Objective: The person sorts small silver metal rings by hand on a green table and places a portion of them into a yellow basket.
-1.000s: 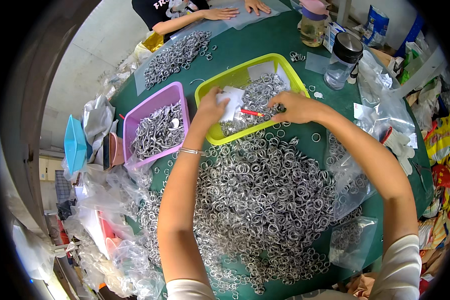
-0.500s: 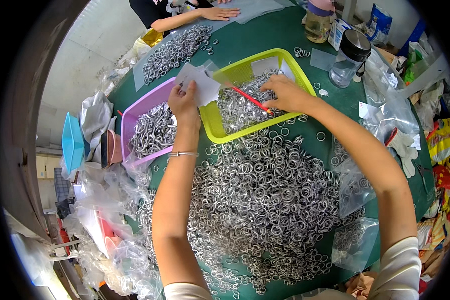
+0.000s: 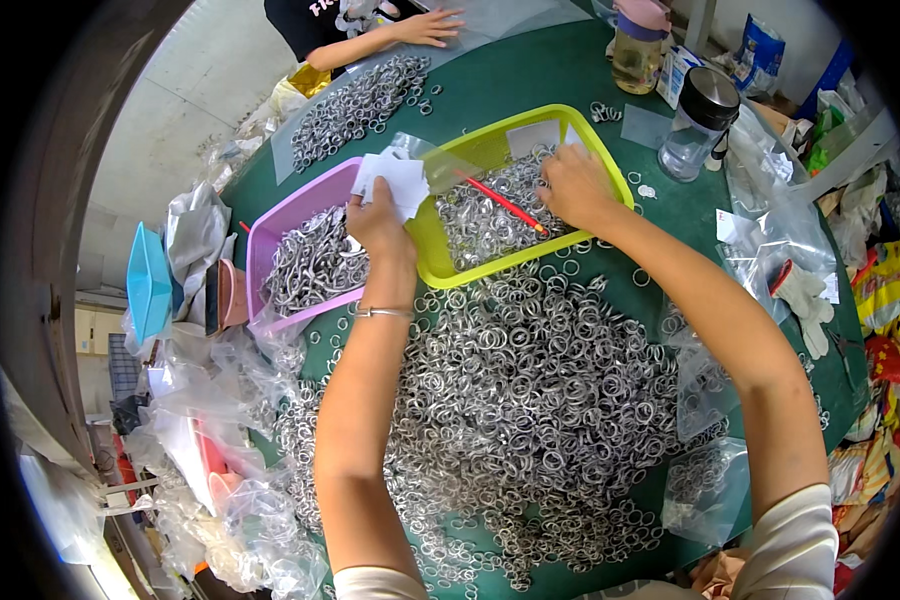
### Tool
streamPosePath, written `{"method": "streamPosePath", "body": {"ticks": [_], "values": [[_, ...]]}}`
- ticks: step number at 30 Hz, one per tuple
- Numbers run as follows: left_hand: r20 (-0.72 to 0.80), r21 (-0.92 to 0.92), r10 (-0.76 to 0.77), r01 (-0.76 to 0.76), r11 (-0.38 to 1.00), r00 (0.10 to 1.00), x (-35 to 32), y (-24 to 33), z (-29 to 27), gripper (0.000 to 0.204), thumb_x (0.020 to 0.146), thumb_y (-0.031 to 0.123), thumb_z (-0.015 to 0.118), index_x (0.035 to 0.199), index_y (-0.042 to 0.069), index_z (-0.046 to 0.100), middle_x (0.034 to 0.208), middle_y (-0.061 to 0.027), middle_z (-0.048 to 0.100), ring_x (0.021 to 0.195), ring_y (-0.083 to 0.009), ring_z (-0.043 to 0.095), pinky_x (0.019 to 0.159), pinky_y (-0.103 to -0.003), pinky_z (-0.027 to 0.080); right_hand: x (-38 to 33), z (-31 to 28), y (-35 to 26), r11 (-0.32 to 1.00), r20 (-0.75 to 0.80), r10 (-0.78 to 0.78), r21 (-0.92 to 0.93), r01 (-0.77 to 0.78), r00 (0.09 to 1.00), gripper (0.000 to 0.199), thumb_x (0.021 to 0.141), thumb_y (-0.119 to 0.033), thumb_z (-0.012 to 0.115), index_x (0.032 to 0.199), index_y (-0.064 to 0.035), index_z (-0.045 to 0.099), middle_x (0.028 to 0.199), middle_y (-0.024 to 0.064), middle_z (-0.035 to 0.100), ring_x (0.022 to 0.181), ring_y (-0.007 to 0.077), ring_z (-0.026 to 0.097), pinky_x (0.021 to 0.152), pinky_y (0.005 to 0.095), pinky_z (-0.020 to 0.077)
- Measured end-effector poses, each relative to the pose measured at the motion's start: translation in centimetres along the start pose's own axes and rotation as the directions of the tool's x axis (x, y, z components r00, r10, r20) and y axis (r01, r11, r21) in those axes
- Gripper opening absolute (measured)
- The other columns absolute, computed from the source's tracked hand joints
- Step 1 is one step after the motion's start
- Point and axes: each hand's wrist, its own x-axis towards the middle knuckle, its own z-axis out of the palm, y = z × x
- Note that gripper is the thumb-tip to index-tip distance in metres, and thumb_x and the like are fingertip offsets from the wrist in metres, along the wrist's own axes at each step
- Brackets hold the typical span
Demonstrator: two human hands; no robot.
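Presently, the left hand (image 3: 378, 220) is closed on a few white papers (image 3: 398, 184), thumb on top, above the adjoining ends of two tubs. The right hand (image 3: 578, 188) is inside the green tub (image 3: 518, 259), at its right end, with fingers bent down to the rings (image 3: 492, 215); the fingertips are hidden, so whether they grip a ring cannot be told. A red pencil (image 3: 500, 202) shows slantwise over these rings, its lower end near the right hand.

The purple tub (image 3: 305, 203) stands just left of the green one and contains curved metal pieces (image 3: 315, 262). Nearer the person, between the forearms, a broad heap (image 3: 530, 385) of loose rings covers much of the green table (image 3: 500, 75).

To the right of the heap lies a clear bag (image 3: 705, 490) with rings in it; farther right lies a white glove (image 3: 802, 300). Beyond the tubs, a smaller pile (image 3: 360, 108) of rings lies at far left, near a co-worker's hand (image 3: 428, 28) resting flat. At far right a black-lidded jar (image 3: 692, 130) and a pink-lidded bottle (image 3: 637, 55) stand upright.
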Motion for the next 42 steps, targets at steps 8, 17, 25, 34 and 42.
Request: {"method": "streamPosePath", "body": {"ticks": [8, 17, 25, 34, 42], "values": [[0.448, 0.756, 0.139, -0.457, 0.469, 0.883, -1.1, -0.5, -2.1, 0.04, 0.076, 0.008, 0.066, 0.112, -0.003, 0.054, 0.087, -0.0192, 0.062, 0.078, -0.0261, 0.061, 0.073, -0.035, 0.048, 0.2, -1.9, 4.2, 0.786, 0.094, 0.536, 0.309, -0.536, 0.839, 0.047, 0.074, -0.021, 0.067, 0.108, 0.0038, 0.046, 0.111, 0.0168, 0.049, 0.102, 0.0394, 0.054, 0.083, 0.0471, 0.0443], [0.257, 0.818, 0.171, -0.309, 0.485, 0.951, -4.4, -1.4, -2.7, 0.037, 0.073, 0.001, 0.065, 0.107, -0.009, 0.053, 0.097, -0.0247, 0.062, 0.086, -0.0306, 0.063, 0.079, -0.037, 0.048, -1.2, 0.0, 6.9, 0.515, 0.333, 0.365, 0.706, -0.486, 0.869, 0.03, 0.078, -0.004, 0.057, 0.107, 0.0038, 0.058, 0.09, 0.0113, 0.063, 0.08, 0.018, 0.06, 0.074, 0.0313, 0.0465], [0.232, 0.525, 0.027, -0.149, 0.838, 0.972, -7.3, 4.3, -3.1, 0.037, 0.079, -0.006, 0.055, 0.114, -0.015, 0.049, 0.093, -0.0179, 0.066, 0.079, -0.0162, 0.063, 0.069, -0.024, 0.049, -4.1, -6.2, 4.1, 0.329, 0.215, 0.374, 0.879, -0.346, 0.902, 0.031, 0.077, 0.0, 0.051, 0.108, 0.0045, 0.057, 0.085, 0.0111, 0.062, 0.073, 0.0165, 0.057, 0.067, 0.031, 0.0461], [0.14, 0.386, -0.055, -0.003, 0.923, 0.989, -20.9, 14.6, -9.0, 0.038, 0.085, -0.007, 0.051, 0.121, -0.014, 0.042, 0.111, -0.0204, 0.059, 0.097, -0.0189, 0.061, 0.082, -0.026, 0.049, -14.9, -15.2, -1.9, 0.309, 0.274, 0.27, 0.883, -0.353, 0.923, 0.028, 0.081, 0.001, 0.051, 0.108, 0.0028, 0.056, 0.085, 0.0043, 0.06, 0.073, 0.0083, 0.052, 0.065, 0.0251, 0.0435], [-0.032, 0.423, -0.073, 0.08, 0.903, 0.997, -29.9, 14.7, -15.3, 0.044, 0.085, -0.009, 0.052, 0.126, -0.016, 0.038, 0.115, -0.0225, 0.057, 0.1, -0.0185, 0.059, 0.085, -0.023, 0.047, -21.7, -15.8, -5.0, 0.203, 0.425, 0.161, 0.869, -0.452, 0.891, 0.031, 0.079, 0.003, 0.049, 0.11, 0.0041, 0.053, 0.079, 0.0032, 0.055, 0.072, 0.0077, 0.048, 0.065, 0.0261, 0.0414]]}}
